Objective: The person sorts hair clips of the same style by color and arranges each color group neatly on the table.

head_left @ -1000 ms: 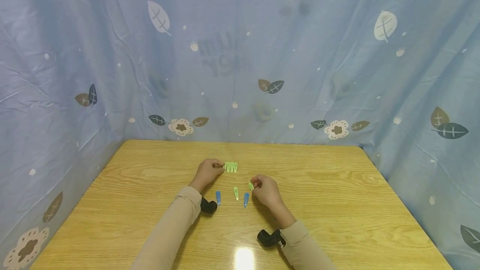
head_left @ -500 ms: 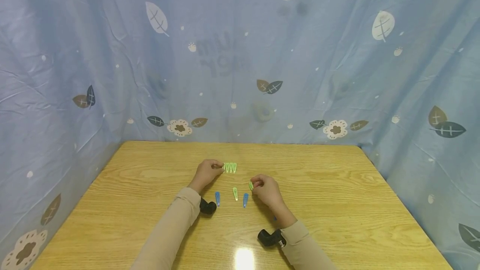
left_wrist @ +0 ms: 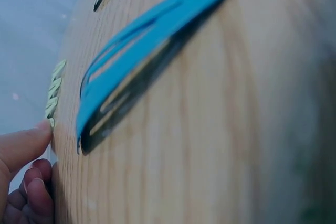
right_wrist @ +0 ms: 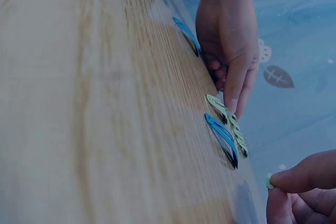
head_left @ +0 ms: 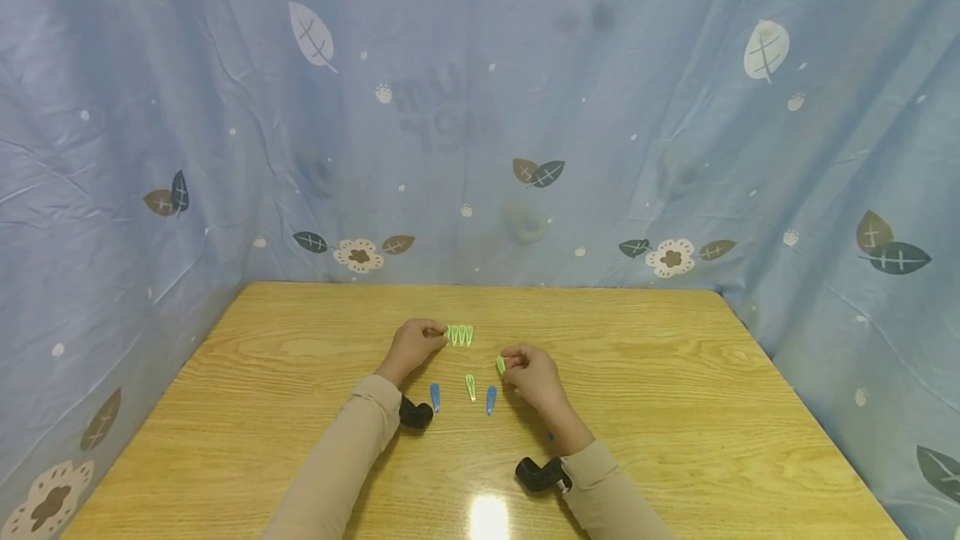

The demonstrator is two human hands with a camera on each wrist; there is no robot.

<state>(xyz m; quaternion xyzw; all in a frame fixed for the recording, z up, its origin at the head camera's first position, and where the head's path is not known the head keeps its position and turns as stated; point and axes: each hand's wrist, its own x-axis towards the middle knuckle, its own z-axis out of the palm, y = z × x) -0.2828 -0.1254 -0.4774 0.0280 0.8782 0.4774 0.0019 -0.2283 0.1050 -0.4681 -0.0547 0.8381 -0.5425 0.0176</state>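
Green snap clips (head_left: 462, 336) in a row, another clip (head_left: 500, 366) between right fingers (right_wrist: 279, 206)

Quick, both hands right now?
Left hand: touching the row of green clips; whether gripping, cannot tell.
Right hand: closed, pinching a single green clip.

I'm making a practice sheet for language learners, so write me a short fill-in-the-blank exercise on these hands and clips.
1. The right hand pinches a small clip whose color is ____.
2. In the head view, the left hand is at the ____ end of the green row.
3. On the table, a lone green clip lies between two other clips colored ____.

Missing words: green; left; blue.
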